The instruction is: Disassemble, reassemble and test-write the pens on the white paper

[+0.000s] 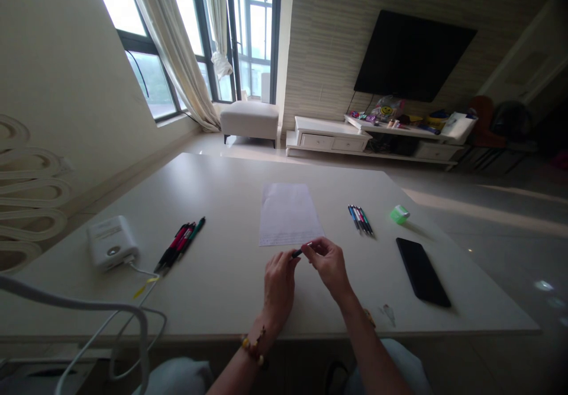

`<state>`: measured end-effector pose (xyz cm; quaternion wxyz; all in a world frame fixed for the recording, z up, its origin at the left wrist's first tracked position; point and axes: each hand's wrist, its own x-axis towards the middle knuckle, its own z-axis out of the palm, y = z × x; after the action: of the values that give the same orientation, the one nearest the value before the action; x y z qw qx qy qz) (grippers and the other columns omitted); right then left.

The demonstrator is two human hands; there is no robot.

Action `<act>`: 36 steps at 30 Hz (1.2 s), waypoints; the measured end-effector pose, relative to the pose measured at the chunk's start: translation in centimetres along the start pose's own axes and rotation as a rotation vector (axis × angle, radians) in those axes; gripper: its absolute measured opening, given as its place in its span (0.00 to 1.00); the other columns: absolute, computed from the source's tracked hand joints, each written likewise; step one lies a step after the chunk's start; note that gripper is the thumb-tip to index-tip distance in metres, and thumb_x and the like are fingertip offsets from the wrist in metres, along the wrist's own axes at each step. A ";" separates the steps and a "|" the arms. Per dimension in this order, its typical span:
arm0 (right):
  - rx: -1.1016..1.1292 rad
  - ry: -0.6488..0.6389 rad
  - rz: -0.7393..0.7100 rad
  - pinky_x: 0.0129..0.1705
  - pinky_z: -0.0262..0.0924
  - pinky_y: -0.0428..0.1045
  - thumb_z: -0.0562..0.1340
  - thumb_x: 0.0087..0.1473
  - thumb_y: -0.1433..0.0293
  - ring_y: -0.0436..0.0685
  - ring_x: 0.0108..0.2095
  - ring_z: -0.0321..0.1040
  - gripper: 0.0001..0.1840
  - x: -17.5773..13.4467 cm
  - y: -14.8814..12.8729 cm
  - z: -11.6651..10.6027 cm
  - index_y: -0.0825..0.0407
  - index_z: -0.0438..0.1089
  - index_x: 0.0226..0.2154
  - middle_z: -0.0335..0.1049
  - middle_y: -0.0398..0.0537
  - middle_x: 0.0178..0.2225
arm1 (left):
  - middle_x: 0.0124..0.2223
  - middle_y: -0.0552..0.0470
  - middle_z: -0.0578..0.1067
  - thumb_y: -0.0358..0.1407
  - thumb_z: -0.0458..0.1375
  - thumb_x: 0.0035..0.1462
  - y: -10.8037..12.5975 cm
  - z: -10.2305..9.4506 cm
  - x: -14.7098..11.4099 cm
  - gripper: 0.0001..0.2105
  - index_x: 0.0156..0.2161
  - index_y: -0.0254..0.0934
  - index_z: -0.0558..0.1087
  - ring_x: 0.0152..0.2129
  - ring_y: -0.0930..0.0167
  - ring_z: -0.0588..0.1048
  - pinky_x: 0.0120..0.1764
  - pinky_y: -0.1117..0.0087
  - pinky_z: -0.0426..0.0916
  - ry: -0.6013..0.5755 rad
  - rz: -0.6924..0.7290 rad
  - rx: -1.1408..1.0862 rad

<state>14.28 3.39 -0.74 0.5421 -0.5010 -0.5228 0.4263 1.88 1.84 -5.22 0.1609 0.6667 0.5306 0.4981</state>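
A small dark pen (297, 253) is held between my two hands over the near middle of the table. My left hand (279, 282) is closed round one end, and most of the barrel is hidden in its fingers. With thumb and fingertips my right hand (329, 266) pinches the other end; whether that part is separate from the barrel, I cannot tell. Just beyond my hands lies a sheet of white paper (288, 211). Refills or slim pens (360, 220) lie side by side to the right, and thicker red, black and green pens (181, 244) sit to the left.
A black phone (423, 272) and a green-and-white roll-like item (400, 214) are on the table's right side. At left stands a white device (112, 242) with a white cable (142, 324) running off the near edge. A small clear scrap (389, 314) lies near my right forearm.
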 end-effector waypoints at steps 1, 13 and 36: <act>0.012 -0.016 0.004 0.20 0.52 0.44 0.66 0.45 0.59 0.48 0.19 0.57 0.15 0.0 0.0 0.0 0.55 0.72 0.31 0.64 0.42 0.19 | 0.39 0.51 0.75 0.32 0.53 0.59 0.0 0.0 0.0 0.07 0.42 0.40 0.70 0.36 0.69 0.72 0.40 0.66 0.66 -0.001 0.000 -0.001; -0.025 0.047 -0.010 0.21 0.53 0.44 0.67 0.43 0.59 0.49 0.20 0.58 0.15 -0.1 -0.1 -0.1 0.55 0.72 0.27 0.64 0.42 0.18 | 0.39 0.51 0.75 0.33 0.52 0.60 0.0 0.0 0.0 0.07 0.42 0.40 0.70 0.36 0.69 0.72 0.40 0.66 0.65 -0.008 -0.011 -0.005; 0.235 -0.066 0.014 0.21 0.55 0.45 0.64 0.49 0.63 0.47 0.17 0.59 0.12 -0.4 -0.4 0.9 0.55 0.75 0.33 0.68 0.43 0.19 | 0.36 0.51 0.76 0.33 0.51 0.60 0.0 -0.2 0.0 0.08 0.41 0.39 0.72 0.33 0.70 0.73 0.37 0.69 0.66 -0.002 -0.004 -0.012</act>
<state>13.30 3.06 -0.45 0.5764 -0.4236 -0.4834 0.5047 1.71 1.84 -5.14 0.1665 0.6652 0.5286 0.5004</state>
